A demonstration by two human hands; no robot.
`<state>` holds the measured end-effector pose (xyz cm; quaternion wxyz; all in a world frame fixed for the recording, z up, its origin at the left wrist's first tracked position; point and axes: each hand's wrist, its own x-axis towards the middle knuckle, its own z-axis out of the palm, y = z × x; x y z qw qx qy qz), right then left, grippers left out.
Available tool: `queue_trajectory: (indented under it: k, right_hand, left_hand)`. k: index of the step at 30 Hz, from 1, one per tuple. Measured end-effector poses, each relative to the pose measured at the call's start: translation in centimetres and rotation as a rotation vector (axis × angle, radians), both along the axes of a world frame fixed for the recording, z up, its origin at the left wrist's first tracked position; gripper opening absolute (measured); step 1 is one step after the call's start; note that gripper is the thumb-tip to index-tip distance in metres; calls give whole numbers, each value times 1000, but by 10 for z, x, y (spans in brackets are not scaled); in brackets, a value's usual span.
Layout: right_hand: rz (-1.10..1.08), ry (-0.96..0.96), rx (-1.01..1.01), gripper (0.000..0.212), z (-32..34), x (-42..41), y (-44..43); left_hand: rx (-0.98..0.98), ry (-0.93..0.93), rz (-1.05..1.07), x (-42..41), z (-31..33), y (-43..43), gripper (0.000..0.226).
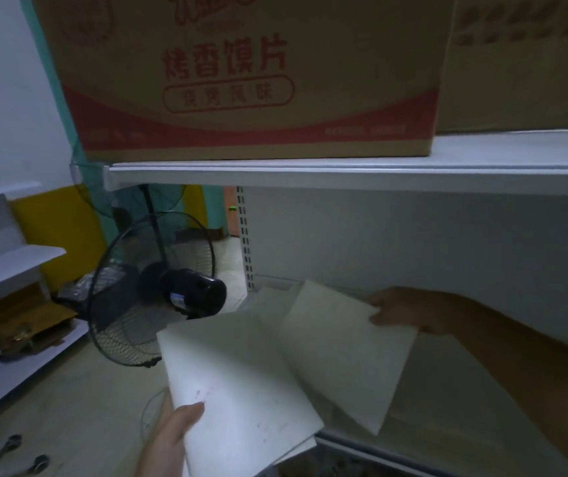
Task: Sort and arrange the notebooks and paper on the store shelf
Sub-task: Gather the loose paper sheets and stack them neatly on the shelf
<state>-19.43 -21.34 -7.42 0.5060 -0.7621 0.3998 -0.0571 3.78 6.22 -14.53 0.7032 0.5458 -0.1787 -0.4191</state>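
Floor tools (10, 449): bottom left corner, metal, wrench-ish, too blurry to call.
Fan (151, 290): black cage fan seen from behind, its lower right edge hidden behind the paper.
Left hand (169, 438): thumb on top of a big white sheet (241, 390), pinching its near corner; fingers underneath are hidden, wrist cut off by the frame.
Cardboard box (237, 74): up on the upper shelf (344, 172), top cropped off.
Cream sheet (344, 349): tilted over the lower shelf (447, 425), overlapping the white one.
Right hand (403, 308): pinching the cream sheet's far corner, fingertips partly hidden behind it.
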Motion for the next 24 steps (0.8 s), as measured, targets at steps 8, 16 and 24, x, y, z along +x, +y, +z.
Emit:
queue_trajectory:
  k: [8,16,24]
  right_hand:
    - [-440,-570,297,30,-19,-105,71]
    - [-616,-618,225,54,-45,-182,112]
    - [-748,-624,46,56,-39,-294,107]
  left_hand:
    - [-173,-214,-186,-82,12,-88,95]
    - [-185,-40,-498,-204,0,-166,44]
    - [-66,-32,-637,-333,8,-193,78]
